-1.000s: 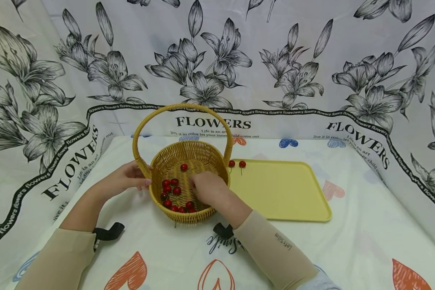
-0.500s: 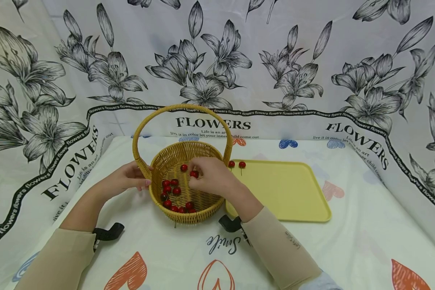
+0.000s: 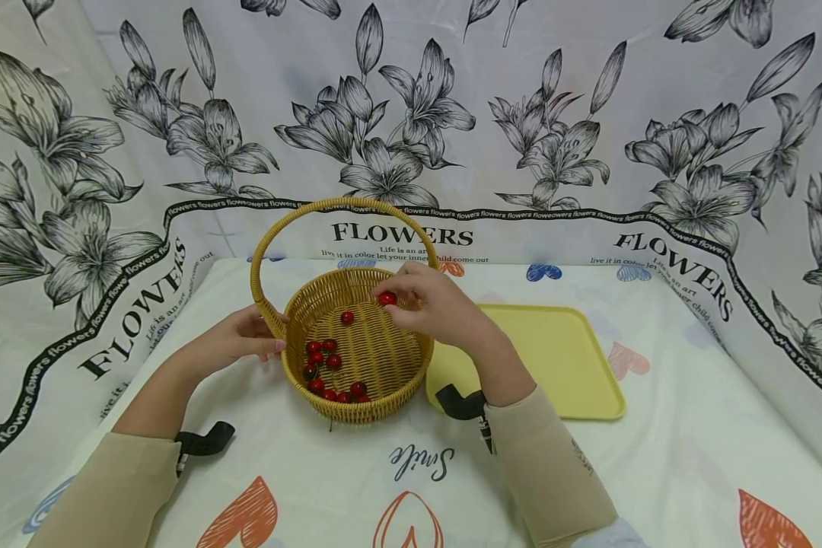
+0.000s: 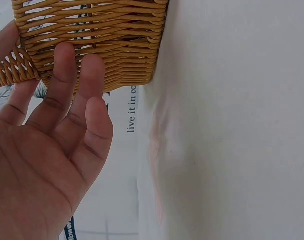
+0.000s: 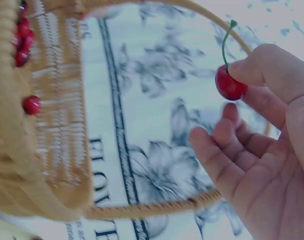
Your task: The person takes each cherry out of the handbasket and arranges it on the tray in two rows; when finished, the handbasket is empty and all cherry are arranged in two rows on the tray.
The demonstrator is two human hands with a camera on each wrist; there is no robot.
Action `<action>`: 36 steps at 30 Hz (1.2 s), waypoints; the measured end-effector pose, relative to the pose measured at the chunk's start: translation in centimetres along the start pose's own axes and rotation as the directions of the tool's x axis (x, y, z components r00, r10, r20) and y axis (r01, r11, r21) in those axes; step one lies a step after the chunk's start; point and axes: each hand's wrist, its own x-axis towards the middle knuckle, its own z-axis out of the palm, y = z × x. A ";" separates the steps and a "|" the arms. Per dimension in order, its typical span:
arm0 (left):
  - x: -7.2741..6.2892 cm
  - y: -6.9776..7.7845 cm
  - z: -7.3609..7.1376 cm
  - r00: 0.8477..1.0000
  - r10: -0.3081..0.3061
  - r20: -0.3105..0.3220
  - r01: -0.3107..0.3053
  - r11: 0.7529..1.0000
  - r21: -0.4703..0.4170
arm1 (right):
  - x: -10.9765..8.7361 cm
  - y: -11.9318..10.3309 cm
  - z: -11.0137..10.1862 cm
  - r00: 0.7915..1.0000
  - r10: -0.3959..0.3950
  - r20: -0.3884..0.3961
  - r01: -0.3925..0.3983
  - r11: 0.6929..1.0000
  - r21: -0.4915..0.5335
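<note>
A round yellow-brown wicker basket (image 3: 356,415) with a tall arched handle stands in the middle of the table. Several red cherries (image 3: 333,361) lie in it, mostly along its left and front side. My right hand (image 3: 438,304) pinches one cherry (image 5: 230,84) between thumb and index finger, its green stem pointing up, over the basket's right rear rim. The other right fingers are loosely bent. At the left side, my left hand (image 3: 233,339) holds the basket by the handle's foot, its remaining fingers resting along the woven wall (image 4: 117,55).
A yellow rectangular tray (image 3: 541,365) lies right of the basket, partly behind the right forearm. Patterned cloth with hearts covers the table, and a flower-printed curtain (image 3: 548,137) hangs behind. One cherry stem pokes out below the basket's front.
My right hand has risen from inside the basket toward its right rear rim, carrying one cherry. Two cherries at the tray's far left corner are now hidden behind it. My left hand stays put.
</note>
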 end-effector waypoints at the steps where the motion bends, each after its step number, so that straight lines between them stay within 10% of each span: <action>1: 0.0 0.0 0.0 1.000 0.000 -0.001 0.000 1.000 0.000 | -0.2 0.0 -0.5 1.000 -0.005 -0.007 0.005 1.000 0.011; 12: -0.1 0.2 0.1 1.000 -0.016 -0.004 0.016 1.000 -0.007 | -2.4 1.2 -5.2 0.983 0.164 -0.077 -0.154 0.980 0.126; 28: 0.0 0.1 0.0 1.000 -0.006 0.005 0.006 1.000 -0.017 | -5.2 6.4 -8.7 0.860 0.449 -0.242 -0.433 0.894 0.117; 36: -0.1 0.0 0.0 1.000 -0.005 0.007 0.006 1.000 -0.017 | -5.8 10.4 -8.0 0.841 0.503 -0.199 -0.499 0.863 0.075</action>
